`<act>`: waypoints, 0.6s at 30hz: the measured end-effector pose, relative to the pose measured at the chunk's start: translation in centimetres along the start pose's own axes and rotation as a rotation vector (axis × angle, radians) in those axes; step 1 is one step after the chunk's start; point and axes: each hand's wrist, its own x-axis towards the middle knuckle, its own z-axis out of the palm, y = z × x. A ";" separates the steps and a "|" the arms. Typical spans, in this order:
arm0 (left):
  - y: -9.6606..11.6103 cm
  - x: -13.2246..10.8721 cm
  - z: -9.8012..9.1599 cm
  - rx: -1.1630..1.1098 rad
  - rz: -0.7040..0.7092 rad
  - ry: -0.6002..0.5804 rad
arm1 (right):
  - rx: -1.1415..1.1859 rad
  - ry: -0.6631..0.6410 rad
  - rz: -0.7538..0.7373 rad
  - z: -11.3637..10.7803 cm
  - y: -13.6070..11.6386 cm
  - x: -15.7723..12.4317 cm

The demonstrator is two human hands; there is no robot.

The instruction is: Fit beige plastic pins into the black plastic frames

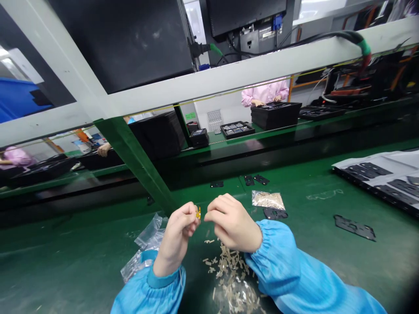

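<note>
Between the thumb and fingers of my left hand [181,224] is a small yellow-gold flat strip [198,212], which looks like a flexible circuit piece. My right hand [231,222] is just to its right, fingers bent and pinched together, a small gap from the strip. Whether anything sits in that pinch is too small to make out. Below my hands, many small beige pieces [229,261] lie scattered on the green bench [304,257], some on or in a clear plastic bag [237,292]. Crumpled clear bags [147,240] lie beside my left wrist.
A sealed bag of beige pieces [268,199] touches a black plate [275,213]. Another black plate [355,227] lies to the right, near a tray of black plates [386,174]. A green post [137,165] rises at left. Across the bench, a person in pink [266,93] handles stacked black trays [275,115].
</note>
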 end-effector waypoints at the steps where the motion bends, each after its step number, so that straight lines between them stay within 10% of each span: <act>1: 0.0 0.0 0.1 -0.024 -0.024 -0.018 | 0.027 0.035 0.021 0.0 0.0 0.0; 11: -0.6 0.7 0.9 -0.031 -0.108 -0.054 | 0.015 0.057 0.130 0.7 0.5 -0.2; 18: -1.0 2.0 -0.6 0.007 -0.055 0.034 | -0.173 -0.363 0.696 4.1 11.9 -0.3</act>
